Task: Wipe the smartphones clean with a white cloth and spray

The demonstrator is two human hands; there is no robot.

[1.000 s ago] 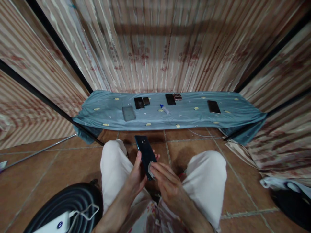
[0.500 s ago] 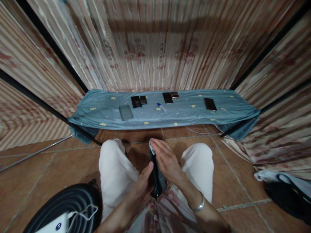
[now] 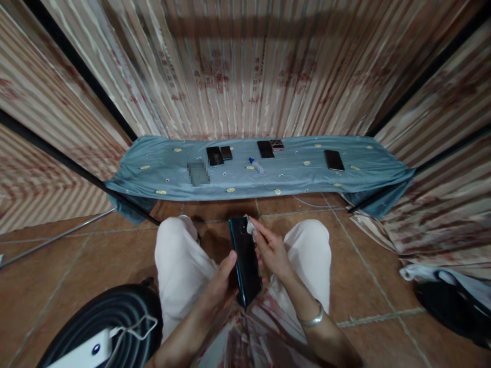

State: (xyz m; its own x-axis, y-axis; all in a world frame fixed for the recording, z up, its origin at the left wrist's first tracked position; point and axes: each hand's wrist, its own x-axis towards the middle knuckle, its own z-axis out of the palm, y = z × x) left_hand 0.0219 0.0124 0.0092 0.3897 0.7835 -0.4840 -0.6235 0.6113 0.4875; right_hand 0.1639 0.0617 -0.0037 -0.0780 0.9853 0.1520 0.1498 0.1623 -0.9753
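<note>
A dark smartphone (image 3: pixel 246 266) with a blue-green edge is held upright above my lap, its back with the camera bump towards me. My left hand (image 3: pixel 226 276) grips it from the left and below, thumb along the edge and fingertips showing at the right side. My right hand (image 3: pixel 270 249) pinches a small white wipe (image 3: pixel 250 226) against the phone's top right corner, beside the camera. A silver bracelet (image 3: pixel 315 316) circles my right wrist.
Ahead is a low shelf under blue-grey cloth (image 3: pixel 291 179). On it lie several dark phones, one here (image 3: pixel 334 160), and a blue-capped small bottle (image 3: pixel 256 165). A white power bank (image 3: pixel 86 350) with a cable rests on a black round seat (image 3: pixel 126 301). Black poles flank the shelf.
My right hand has drawn back from lying flat over the phone to pinching the wipe at its top right corner. The phone has turned to show more of its back.
</note>
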